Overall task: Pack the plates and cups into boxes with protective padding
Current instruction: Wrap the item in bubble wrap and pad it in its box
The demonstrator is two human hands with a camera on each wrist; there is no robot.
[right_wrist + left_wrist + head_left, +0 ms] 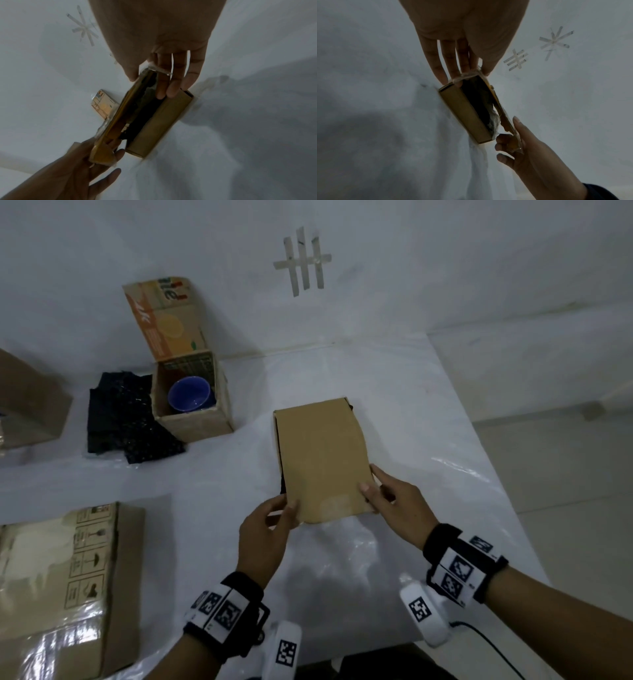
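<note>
While I pinch the near corners of the flap [322,460], my left hand [265,530] on the left corner and my right hand [399,505] on the right, the box [465,115] sits on the desk [428,412] right in front of me. Its long side points away from me. Something dark fills it. I think the flap must go down next.

The head camera looks steeply down over the desk [394,392] from above, while both wrist cameras sit close, facing along the fingers, all sharing the flat box [322,463].
</note>
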